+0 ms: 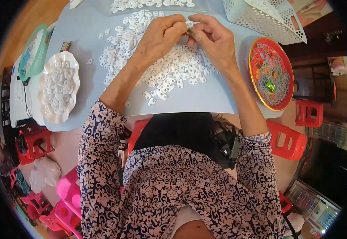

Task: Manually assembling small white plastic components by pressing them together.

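Observation:
My left hand (162, 36) and my right hand (216, 42) meet over the far middle of the table, fingertips pinched together. Something small sits between the fingertips, too covered to name. Below and around them lies a wide heap of small white plastic pieces with round holes (167, 65). To the right, a round red tray with a gold rim (251, 75) holds many thin grey metal pins and a shiny green wrapper (270, 85). On the left, a scalloped white dish (76, 81) is filled with more of the white pieces.
A pale blue-grey table (205, 104) spans the far side. A white perforated basket (289, 36) stands at the far right. At the left edge is a green basket (42, 49) with white pieces. Red stools (287, 139) and pink chairs (68, 191) stand around below.

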`<state>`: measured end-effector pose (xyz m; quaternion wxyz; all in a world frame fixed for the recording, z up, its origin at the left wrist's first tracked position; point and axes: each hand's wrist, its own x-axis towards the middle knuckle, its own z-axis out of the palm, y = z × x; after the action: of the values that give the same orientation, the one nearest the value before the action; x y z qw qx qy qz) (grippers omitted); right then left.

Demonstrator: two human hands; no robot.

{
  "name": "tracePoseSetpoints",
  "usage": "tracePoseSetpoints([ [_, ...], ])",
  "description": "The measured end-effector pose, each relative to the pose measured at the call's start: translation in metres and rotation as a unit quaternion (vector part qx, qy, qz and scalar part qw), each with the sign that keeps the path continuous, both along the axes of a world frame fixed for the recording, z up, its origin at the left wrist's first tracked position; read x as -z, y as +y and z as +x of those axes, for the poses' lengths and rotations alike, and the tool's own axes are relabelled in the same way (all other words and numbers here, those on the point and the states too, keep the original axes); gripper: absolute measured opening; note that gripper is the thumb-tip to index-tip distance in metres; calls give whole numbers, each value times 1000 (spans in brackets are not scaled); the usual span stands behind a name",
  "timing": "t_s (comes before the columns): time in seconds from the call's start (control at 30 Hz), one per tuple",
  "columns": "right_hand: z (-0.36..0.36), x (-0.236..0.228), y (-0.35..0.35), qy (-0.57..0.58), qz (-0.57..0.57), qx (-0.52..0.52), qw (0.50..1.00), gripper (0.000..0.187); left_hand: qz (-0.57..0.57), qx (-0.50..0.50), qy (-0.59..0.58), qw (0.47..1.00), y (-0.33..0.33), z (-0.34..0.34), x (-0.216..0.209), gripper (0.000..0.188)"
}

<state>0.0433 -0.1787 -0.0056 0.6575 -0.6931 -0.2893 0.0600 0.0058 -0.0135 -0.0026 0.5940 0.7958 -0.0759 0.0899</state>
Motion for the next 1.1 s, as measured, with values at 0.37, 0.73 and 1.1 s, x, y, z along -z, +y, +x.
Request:
tracePoseSetpoints([
  [0.37,7,13,2,-124,-36,26,991,36,-84,5,-20,996,-4,-1,2,22],
  [0.73,4,5,2,-189,-72,48,978,28,-23,9,-33,999,-4,1,11,24],
  [1.1,5,4,-1,-188,-73,34,979,27,-18,33,-18,999,-2,0,5,26],
])
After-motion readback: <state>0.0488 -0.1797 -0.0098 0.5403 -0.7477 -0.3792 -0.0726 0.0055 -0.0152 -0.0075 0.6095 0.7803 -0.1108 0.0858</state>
